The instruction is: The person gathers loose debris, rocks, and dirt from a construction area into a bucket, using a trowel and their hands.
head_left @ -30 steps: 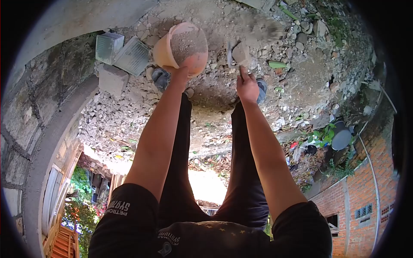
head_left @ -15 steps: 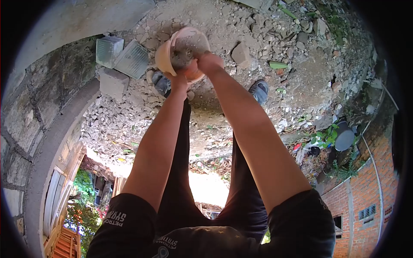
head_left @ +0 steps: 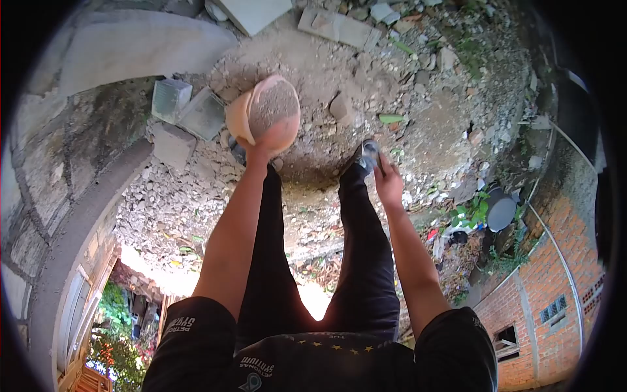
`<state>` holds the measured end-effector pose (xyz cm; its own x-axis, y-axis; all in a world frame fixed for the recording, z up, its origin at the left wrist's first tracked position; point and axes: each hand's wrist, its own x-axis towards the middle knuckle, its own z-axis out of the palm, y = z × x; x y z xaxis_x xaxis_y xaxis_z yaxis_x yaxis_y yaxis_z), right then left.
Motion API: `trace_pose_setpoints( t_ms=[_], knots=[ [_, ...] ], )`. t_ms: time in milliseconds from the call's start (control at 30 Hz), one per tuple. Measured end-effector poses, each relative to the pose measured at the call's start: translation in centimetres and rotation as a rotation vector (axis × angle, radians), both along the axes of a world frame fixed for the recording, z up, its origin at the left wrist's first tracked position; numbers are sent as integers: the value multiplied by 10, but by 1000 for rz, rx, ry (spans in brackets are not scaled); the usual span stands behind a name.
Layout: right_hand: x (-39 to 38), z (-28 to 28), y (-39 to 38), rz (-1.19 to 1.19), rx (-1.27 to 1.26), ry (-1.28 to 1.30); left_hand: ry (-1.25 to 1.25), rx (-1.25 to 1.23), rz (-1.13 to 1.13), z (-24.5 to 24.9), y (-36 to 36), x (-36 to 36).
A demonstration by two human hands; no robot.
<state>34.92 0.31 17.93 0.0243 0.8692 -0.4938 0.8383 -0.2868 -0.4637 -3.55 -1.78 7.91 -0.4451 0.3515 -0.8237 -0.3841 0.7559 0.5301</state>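
A pale orange plastic bucket (head_left: 239,117) holds grey, sandy material (head_left: 274,108) and stands tilted on the rubble, its mouth facing me. My left hand (head_left: 263,145) is closed on its near rim, and the fingers are partly hidden. Out to the right, my right hand (head_left: 390,185) hangs beside my right shoe (head_left: 369,151). Its fingers are blurred and curled around something dark that I cannot make out. My left shoe (head_left: 236,151) is mostly hidden behind the bucket.
Glass blocks (head_left: 171,99) and a grey block (head_left: 172,146) lie left of the bucket, by a stone wall (head_left: 46,176). A loose stone (head_left: 339,106) sits to its right. Slabs (head_left: 339,29) lie farther off. A dark round container (head_left: 500,212) stands near the brick wall (head_left: 522,294).
My right hand has left the bucket and swung right and back towards my right shoe. My left hand stays on the rim. The whole view has shifted.
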Motion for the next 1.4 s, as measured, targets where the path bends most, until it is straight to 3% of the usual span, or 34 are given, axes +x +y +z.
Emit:
trace_pose_setpoints(
  t_ms=[133, 300, 400, 500, 533, 600, 633, 667, 700, 800, 900, 1033, 1100, 1167, 1200, 1333, 1400],
  knots=[
    [28, 70, -15, 18, 25, 34, 29, 61, -77, 65, -13, 0],
    [33, 198, -21, -11, -34, 84, 87, 265, -113, 141, -26, 3],
    [33, 253, -22, 5, -26, 168, -29, 262, 38, 265, 10, 29],
    [25, 284, -10, 39, 54, 275, 9, 392, 61, 342, 31, 47],
    [17, 306, 0, 91, 73, 335, 176, 421, -92, 326, 25, 39],
    [1, 357, 16, 161, 37, 395, 33, 439, -59, 390, 29, 48],
    [-9, 380, 22, 143, 56, 449, -118, 457, -17, 412, 45, 54],
    [-17, 390, 28, 186, 252, 466, -140, 486, -24, 391, 45, 45],
    [-26, 399, 30, 227, 440, 479, -146, 517, -45, 417, 55, 55],
    [-52, 436, 46, 232, 465, 343, 18, 572, -52, 507, 83, 81],
    [-59, 442, 62, 276, 435, 167, 88, 661, -122, 537, 104, 93],
    [-64, 487, 62, 156, 530, 194, 81, 734, -204, 579, 119, 104],
    [-58, 489, 78, 219, 504, 109, 84, 770, -205, 570, 134, 104],
    [-56, 489, 68, 224, 596, 138, 289, 845, -377, 541, 130, 90],
    [-56, 495, 65, 176, 632, 163, 275, 854, -370, 533, 133, 87],
    [-51, 499, 63, 206, 462, 112, 111, 739, -288, 602, 126, 115],
    [-51, 494, 60, 144, 550, 142, 98, 754, -285, 604, 129, 118]
  ],
)
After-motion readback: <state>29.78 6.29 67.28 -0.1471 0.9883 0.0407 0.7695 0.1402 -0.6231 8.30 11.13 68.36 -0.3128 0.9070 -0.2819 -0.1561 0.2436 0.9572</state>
